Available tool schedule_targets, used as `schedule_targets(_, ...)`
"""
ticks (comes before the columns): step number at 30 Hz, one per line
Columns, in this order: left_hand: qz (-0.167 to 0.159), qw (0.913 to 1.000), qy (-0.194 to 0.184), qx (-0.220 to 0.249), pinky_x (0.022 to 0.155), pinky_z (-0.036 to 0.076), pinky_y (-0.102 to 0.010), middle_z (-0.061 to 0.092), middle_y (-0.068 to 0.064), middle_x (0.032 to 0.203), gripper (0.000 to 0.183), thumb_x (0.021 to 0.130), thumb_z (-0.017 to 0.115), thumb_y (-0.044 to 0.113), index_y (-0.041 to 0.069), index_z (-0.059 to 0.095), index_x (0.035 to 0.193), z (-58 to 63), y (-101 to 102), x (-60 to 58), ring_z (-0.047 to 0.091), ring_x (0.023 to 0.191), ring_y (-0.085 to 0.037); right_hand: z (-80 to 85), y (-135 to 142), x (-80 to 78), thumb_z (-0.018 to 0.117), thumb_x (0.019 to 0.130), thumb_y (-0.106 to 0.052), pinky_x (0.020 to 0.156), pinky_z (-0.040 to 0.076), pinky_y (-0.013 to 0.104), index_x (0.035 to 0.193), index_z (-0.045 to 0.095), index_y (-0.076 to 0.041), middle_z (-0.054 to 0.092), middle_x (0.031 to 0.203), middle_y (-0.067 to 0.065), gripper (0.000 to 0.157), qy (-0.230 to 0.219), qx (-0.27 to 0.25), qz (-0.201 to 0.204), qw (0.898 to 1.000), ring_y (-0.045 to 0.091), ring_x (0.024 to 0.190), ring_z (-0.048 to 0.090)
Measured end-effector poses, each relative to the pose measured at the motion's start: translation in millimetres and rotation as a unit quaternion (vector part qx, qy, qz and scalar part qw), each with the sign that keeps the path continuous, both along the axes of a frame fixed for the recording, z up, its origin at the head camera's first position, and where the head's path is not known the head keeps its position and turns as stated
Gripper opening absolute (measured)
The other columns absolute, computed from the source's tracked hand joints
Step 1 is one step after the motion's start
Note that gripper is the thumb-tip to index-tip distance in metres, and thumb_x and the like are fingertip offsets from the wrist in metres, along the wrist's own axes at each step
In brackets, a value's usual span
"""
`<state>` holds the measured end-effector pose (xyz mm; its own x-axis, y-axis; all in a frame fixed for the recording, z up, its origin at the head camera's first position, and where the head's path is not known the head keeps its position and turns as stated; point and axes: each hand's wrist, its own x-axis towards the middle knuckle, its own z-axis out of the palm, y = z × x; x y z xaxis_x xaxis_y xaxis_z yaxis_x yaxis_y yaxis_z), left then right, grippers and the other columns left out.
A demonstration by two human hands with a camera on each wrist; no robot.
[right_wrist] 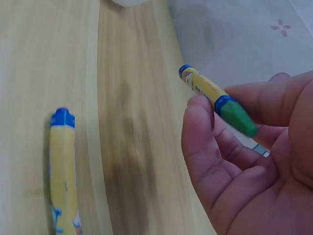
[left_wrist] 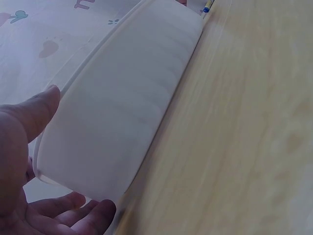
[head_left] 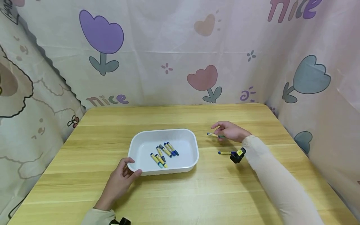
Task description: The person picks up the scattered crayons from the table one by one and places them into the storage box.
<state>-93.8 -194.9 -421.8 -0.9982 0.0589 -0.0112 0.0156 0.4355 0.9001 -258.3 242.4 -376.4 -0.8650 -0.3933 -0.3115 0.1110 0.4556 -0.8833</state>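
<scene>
A white plastic tray [head_left: 187,162] rests on the table, with several yellow-wrapped crayons [head_left: 159,152] lying loosely inside. My left hand [head_left: 119,179] grips its near left corner, thumb and fingers spread about the rim; the left wrist view shows the tray's outer wall [left_wrist: 117,93] up close. Right of the tray, my right hand [head_left: 231,131] pinches a green crayon [right_wrist: 238,118] between thumb and fingers, its blue end pointing left towards the tray. Below that hand another crayon [right_wrist: 63,166] with a blue end lies on the wood, partly hidden by the wrist camera in the head view.
The light wooden table [head_left: 174,200] extends around the tray on all sides. Behind it hangs a printed curtain [head_left: 157,37] with tulips and lettering. In the right wrist view, a small teal-ended piece [right_wrist: 261,150] shows behind the right fingers.
</scene>
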Motion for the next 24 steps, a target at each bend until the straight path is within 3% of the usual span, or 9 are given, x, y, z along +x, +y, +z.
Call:
schedule_targets(6,-0.001,1.0,0.007,0.004,0.097,0.047,-0.037,0.039,-0.034,0.142,0.047,0.093,0.068,0.024,0.003,0.041,0.124,-0.8,-0.3,-0.3,0.046,0.127,-0.041,1.7,-8.2,0.7,0.048,0.101,-0.002,0.093,0.052,0.042,0.139,0.039,0.008,0.05,0.109,0.019,0.04,-0.037,-0.063,-0.02,0.997,0.024,0.091,0.056)
schedule_targets(13,-0.001,0.9999,0.008,0.012,0.096,0.048,-0.036,0.04,-0.034,0.141,0.046,0.092,0.069,0.024,0.003,0.041,0.124,-1.4,0.2,-0.9,0.046,0.127,-0.041,4.9,-17.3,1.2,0.045,0.1,0.002,0.096,0.051,0.036,0.144,0.027,0.009,0.046,0.111,0.018,0.048,-0.067,-0.138,-0.043,0.987,0.024,0.094,0.058)
schedule_targets(24,-0.002,1.0,0.007,0.007,0.098,0.045,-0.038,0.037,-0.034,0.143,0.047,0.093,0.069,0.024,0.003,0.041,0.124,-2.0,-0.4,-1.3,0.044,0.128,-0.041,8.7,-30.8,1.4,0.045,0.099,0.005,0.107,0.04,0.046,0.146,0.022,0.009,0.048,0.111,0.019,0.053,-0.074,-0.176,-0.033,0.981,0.026,0.1,0.06)
